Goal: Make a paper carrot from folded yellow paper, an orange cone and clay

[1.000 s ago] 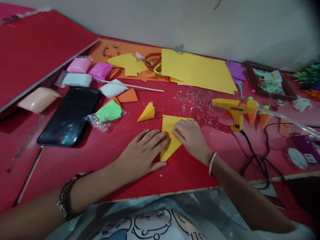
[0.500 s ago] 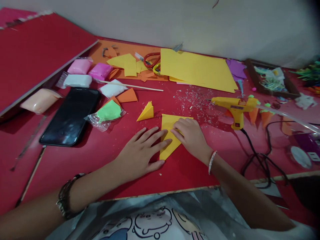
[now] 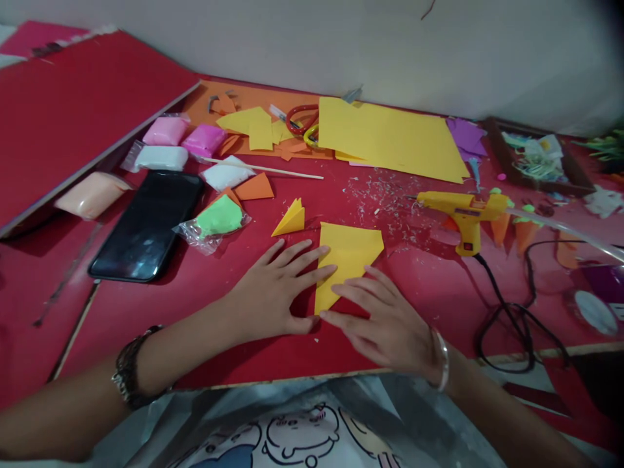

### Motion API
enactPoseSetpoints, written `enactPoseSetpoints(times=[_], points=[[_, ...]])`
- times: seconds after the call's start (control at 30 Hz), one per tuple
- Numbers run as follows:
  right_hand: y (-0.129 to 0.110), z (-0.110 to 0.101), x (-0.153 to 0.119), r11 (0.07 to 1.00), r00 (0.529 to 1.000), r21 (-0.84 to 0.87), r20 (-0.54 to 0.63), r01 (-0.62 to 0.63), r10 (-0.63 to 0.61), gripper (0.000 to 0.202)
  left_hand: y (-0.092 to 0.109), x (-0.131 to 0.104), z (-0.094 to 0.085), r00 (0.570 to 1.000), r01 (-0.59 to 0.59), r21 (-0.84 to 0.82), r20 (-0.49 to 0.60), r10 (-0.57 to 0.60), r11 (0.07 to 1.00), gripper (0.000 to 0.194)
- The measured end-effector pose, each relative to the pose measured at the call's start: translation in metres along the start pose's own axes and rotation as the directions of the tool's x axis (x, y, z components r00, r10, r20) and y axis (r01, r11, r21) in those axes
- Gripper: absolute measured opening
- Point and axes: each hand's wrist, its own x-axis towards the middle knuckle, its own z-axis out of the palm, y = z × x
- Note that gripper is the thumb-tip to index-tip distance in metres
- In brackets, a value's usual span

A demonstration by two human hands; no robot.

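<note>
A folded piece of yellow paper [image 3: 348,250] lies flat on the red tabletop, tapering toward its lower left corner. My left hand [image 3: 275,289] is open, palm down, its fingertips resting on the paper's left edge. At the paper's lower right edge is my right hand [image 3: 385,318], open with spread fingers, its fingertips over the slanted side and the bottom corner. Just beyond my left hand sits a small folded yellow paper cone [image 3: 291,218]. Near it lie an orange paper piece [image 3: 256,187] and green clay [image 3: 219,216] in clear wrap.
A black phone [image 3: 149,227] and clay packs [image 3: 92,195] lie to the left. At the back are yellow sheets [image 3: 390,140] and red-handled scissors [image 3: 302,119]. On the right stand a yellow glue gun [image 3: 465,214], its looping black cord [image 3: 511,312] and a brown tray [image 3: 580,185].
My right hand has moved from the paper's upper right down to its lower right, and its fingers have spread. My left hand stays on the left edge. The view has shifted slightly.
</note>
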Motion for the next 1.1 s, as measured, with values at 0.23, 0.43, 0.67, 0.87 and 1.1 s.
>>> enactPoseSetpoints(times=[0.23,0.43,0.67,0.87,1.1], points=[[-0.003,0.009,-0.008,0.998,0.998,-0.006,0.008,-0.059,0.059,0.039,0.000,-0.001,0.000,1.000,0.007,-0.008,0.010,-0.007,1.000,0.068],[0.012,-0.003,-0.013,0.983,0.983,-0.056,-0.055,-0.175,0.172,0.035,0.001,-0.001,-0.001,1.000,0.009,0.009,-0.003,-0.009,1.000,0.069],[0.038,-0.009,-0.025,0.923,0.941,-0.184,-0.093,-0.338,0.326,0.033,0.003,0.000,-0.003,0.999,0.013,0.017,0.036,-0.014,1.000,0.071],[0.047,-0.007,-0.030,0.898,0.925,-0.223,-0.109,-0.378,0.363,0.035,0.003,0.000,-0.003,0.998,0.019,0.012,0.062,-0.019,1.000,0.071],[0.045,-0.004,-0.024,0.835,0.872,-0.250,-0.145,-0.490,0.468,0.036,0.003,-0.001,-0.001,1.000,0.010,0.020,0.027,-0.011,1.000,0.071]])
